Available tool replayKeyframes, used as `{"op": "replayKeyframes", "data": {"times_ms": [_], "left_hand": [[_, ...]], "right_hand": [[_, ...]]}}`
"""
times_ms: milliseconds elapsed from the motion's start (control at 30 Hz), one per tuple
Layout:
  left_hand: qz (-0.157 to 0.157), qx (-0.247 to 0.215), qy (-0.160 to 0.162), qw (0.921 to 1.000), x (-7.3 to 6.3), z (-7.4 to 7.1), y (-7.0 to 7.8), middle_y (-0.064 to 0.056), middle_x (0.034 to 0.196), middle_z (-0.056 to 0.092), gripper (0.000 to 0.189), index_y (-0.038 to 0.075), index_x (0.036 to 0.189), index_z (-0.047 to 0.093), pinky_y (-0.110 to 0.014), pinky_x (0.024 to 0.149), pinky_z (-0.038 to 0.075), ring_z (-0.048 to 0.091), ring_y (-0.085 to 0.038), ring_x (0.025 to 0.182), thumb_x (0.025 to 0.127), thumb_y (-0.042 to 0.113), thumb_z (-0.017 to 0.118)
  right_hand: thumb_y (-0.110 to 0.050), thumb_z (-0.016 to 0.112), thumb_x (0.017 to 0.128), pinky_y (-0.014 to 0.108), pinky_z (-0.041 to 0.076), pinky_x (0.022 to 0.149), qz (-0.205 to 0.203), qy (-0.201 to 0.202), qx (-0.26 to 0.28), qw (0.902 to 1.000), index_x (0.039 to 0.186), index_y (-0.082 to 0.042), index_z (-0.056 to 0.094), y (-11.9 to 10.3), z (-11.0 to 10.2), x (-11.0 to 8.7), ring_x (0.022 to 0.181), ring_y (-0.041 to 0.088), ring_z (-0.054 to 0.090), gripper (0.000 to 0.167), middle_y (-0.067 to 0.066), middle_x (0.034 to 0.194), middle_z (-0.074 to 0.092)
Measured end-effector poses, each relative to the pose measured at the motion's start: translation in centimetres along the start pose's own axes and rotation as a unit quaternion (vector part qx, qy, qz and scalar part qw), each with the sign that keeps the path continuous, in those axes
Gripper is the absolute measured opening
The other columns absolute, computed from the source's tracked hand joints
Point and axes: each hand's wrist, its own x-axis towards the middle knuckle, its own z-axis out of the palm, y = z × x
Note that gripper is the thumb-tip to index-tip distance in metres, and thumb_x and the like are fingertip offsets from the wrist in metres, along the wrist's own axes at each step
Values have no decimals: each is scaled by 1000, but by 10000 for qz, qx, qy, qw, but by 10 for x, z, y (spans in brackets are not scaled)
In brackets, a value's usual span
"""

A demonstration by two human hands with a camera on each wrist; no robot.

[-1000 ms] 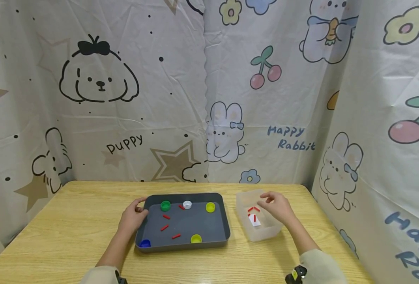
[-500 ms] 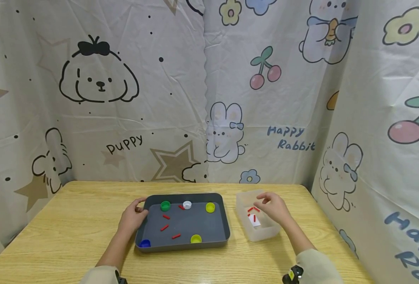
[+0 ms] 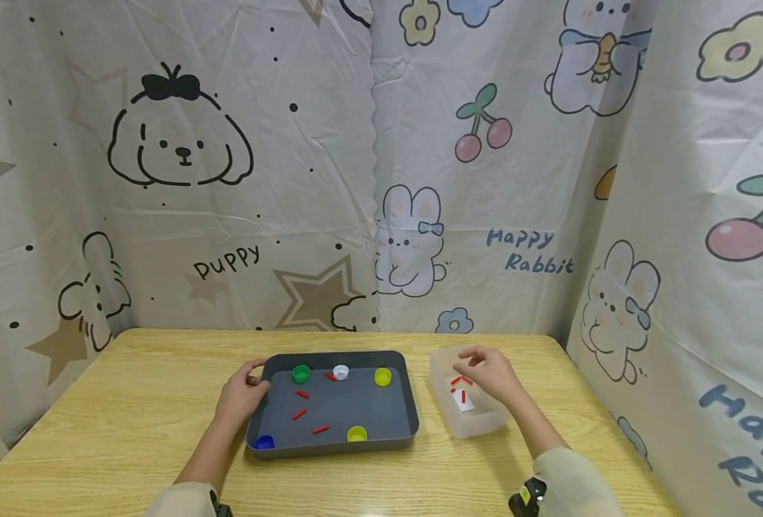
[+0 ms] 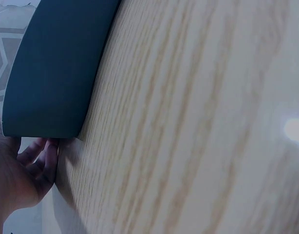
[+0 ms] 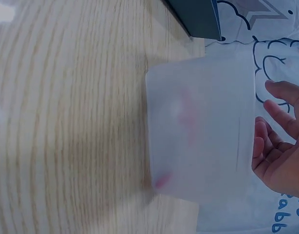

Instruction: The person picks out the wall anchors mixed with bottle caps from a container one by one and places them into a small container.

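My left hand [image 3: 242,395] holds the left side of a dark grey tray [image 3: 343,406], thumb at the rim. In the left wrist view its fingers curl at the tray's [image 4: 57,68] corner, partly hidden. Inside the tray lie several short red sticks [image 3: 299,414] and bottle caps: green [image 3: 301,375], white [image 3: 340,372], blue [image 3: 264,443], and two yellow ones [image 3: 383,377]. Over the back of a frosted plastic box [image 3: 481,431] hovers my right hand [image 3: 493,375], fingers loosely bent, thumb and index apart, nothing visible between them. The right wrist view shows it above the box's rim.
Several red sticks [image 3: 468,380] and a small white slip [image 3: 463,408] lie in the box, one stick on the slip. Box and tray stand side by side on a wooden table [image 3: 174,373], with a narrow gap between. A printed curtain [image 3: 330,215] hangs behind.
My right hand has drifted left across the box, towards the tray. The left hand, tray, caps and sticks look unchanged.
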Motion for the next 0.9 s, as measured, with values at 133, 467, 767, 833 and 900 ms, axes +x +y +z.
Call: {"op": "replayKeyframes", "data": {"times_ms": [133,467,767,833,900], "left_hand": [[-11,2,6,10000,1,0,-1,-14,99,58,50,9,135,47,-31,66,40,53,-24,84,85,17,55],[-30,-35,3,10000,0,0,0,-14,99,57,50,10,134,47,-31,66,39,53,-24,84,86,17,55],[-13,-67,3,10000,-2,-1,1,-14,98,57,50,9,134,47,-30,65,39,52,-24,83,86,17,55],[-10,-74,7,10000,-1,-1,1,-13,97,56,50,9,134,47,-29,64,38,52,-24,82,86,17,55],[-14,-77,17,10000,-1,0,0,-13,96,56,50,9,134,47,-29,64,38,52,-24,82,85,16,55]], "right_hand": [[-23,68,83,26,43,63,-6,-27,-38,10000,106,-5,67,-6,2,0,79,18,55,29,12,96,62],[-25,70,81,27,44,65,-102,-3,-52,9999,105,-7,68,-17,10,2,87,22,57,30,11,97,64],[-25,70,81,26,46,60,-224,-116,151,9996,106,-6,68,-33,14,3,75,19,59,31,12,95,63],[-24,70,81,26,47,58,-258,-172,219,9993,105,-6,67,-37,15,2,70,17,58,30,12,95,63],[-24,70,81,26,47,56,-309,-214,191,9991,105,-7,67,-40,17,2,67,15,56,30,11,94,62]]}}
